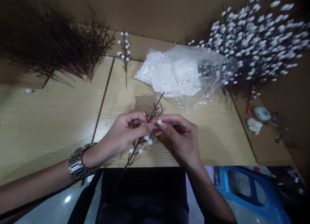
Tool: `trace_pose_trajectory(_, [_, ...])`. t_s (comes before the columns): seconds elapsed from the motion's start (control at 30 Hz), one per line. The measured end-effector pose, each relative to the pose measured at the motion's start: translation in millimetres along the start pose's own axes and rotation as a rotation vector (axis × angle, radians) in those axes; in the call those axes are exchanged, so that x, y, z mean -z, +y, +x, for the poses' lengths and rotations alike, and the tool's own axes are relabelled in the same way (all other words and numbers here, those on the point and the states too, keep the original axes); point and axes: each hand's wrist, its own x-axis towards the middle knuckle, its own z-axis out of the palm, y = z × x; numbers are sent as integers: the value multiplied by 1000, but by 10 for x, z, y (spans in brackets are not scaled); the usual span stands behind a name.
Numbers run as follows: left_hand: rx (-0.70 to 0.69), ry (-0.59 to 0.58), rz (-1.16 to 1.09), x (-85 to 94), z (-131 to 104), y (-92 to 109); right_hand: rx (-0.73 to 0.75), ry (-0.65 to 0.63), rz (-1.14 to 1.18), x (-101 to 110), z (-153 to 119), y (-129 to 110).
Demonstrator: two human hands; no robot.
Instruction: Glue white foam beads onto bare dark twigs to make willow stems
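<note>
White foam bead (159, 122) sits pinched in my right hand (180, 138), just before the clear bead bag (189, 78), while my left hand (126, 133) grips the thin brown twig (141, 140) steady for it.

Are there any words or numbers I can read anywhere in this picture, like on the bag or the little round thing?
None can be read.
Plastic bag of white beads: no print shows.
Round pale object: dark marks, too blurred to read.
Wristwatch: only its metal band shows.
</note>
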Motion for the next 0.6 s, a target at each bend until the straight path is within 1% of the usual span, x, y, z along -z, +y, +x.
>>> trace_pose_trajectory(0.37, [15,-7,-79,-12,5,1,-19,-18,35,5,-10,7])
trace_pose_trajectory(0.47, [7,-9,-70,-11,16,2,-13,-7,28,0,-14,1])
trace_pose_trajectory(0.6, [39,-8,-46,-7,7,19,-12,7,21,-11,-28,-11])
